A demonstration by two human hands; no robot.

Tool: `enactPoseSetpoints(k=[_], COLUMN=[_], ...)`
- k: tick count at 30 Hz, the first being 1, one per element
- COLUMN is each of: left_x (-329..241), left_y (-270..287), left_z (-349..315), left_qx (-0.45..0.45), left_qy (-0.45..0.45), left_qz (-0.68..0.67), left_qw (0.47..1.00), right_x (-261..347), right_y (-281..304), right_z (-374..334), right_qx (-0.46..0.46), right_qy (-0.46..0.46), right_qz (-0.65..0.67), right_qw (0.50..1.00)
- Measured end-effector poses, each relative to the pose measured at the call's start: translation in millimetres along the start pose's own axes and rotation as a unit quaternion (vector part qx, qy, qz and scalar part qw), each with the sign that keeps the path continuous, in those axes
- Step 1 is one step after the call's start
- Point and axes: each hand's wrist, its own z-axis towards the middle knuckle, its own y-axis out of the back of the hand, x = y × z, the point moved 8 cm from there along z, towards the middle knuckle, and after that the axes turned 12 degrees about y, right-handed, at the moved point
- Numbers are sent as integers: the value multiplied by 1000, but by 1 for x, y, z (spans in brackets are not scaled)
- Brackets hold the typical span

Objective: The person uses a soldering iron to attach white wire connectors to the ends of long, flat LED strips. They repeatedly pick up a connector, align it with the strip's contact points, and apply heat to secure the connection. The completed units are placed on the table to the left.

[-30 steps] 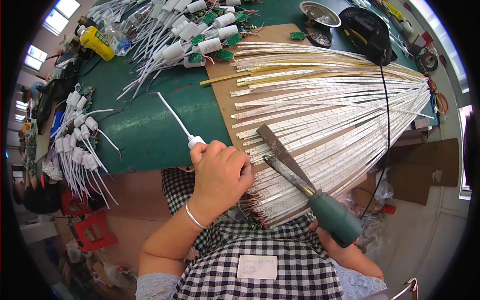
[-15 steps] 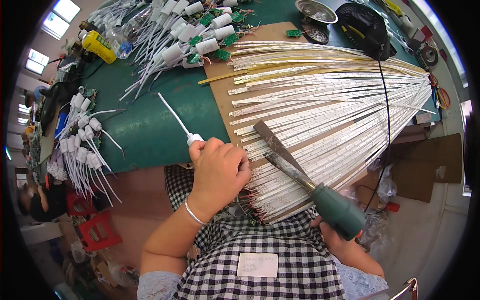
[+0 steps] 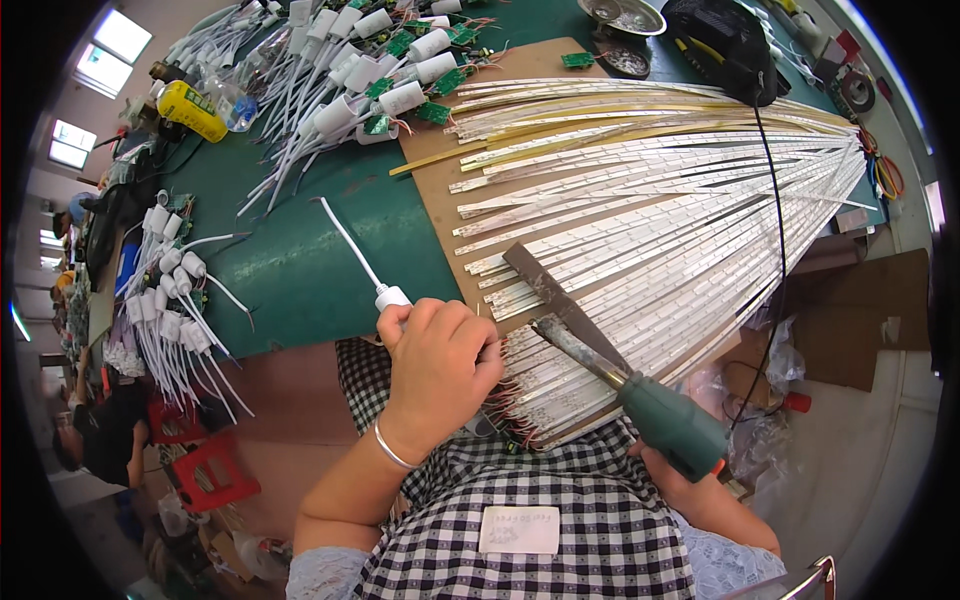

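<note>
The table [image 3: 290, 275] bears a dish [image 3: 627, 72] of silvery bits [image 3: 624, 60] beyond the soldering iron [image 3: 672, 425].

Room over green tabletop [image 3: 290, 290] — soldering iron [image 3: 672, 422] and 1 black cable [image 3: 780, 215] obstruct white strips [image 3: 680, 295].

Left hand [image 3: 440, 352]: 1 white connector [image 3: 392, 297]. Right hand [image 3: 668, 474]: 1 green-handled tool [image 3: 670, 425]. Right of left hand: 1 dark bar [image 3: 560, 293], dozens of LED strips [image 3: 690, 280], overlap hides exact count. Left of it: 1 cable bunch [image 3: 165, 305]. Beyond it: 1 yellow bottle [image 3: 190, 110], 1 clear bottle [image 3: 237, 110], 1 loose green board [image 3: 577, 61], 1 metal dish [image 3: 630, 16].
</note>
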Motion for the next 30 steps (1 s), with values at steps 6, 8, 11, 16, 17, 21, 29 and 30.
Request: enactPoseSetpoints(k=[6, 8, 11, 16, 17, 21, 29, 30], left_x=[-2, 2, 0, -4, -5, -5, -3, -2], left_y=[7, 7, 8, 6, 5, 2, -5, -6], left_z=[-3, -6, -6, -3, -3, -6, -7, -7], left_qx=[-35, -54, -45, -41, -45, -59, -50, -52], left_qy=[6, 20, -3, -32, -32, -34, -35, -34], left_qz=[-38, -43, -42, -61, -60, -53, -37, -38], left_qw=[999, 997, 998, 997, 997, 996, 997, 997], right_x=[-7, -8, -9, -9, -8, -5, -11, -11], right_y=[-1, -1, -1, -4, -4, -5, -6, -6], right_z=[-6, -7, -8, -7, -5, -3, -10, -10], right_qx=[-15, -7, 2, 7, 0, 6, 18, 22], right_qy=[-18, -24, -29, -17, -24, -8, 2, 3], right_qz=[26, 11, 4, 38, 65, 77, 30, 24], right_qw=[999, 1000, 1000, 999, 998, 997, 999, 999])
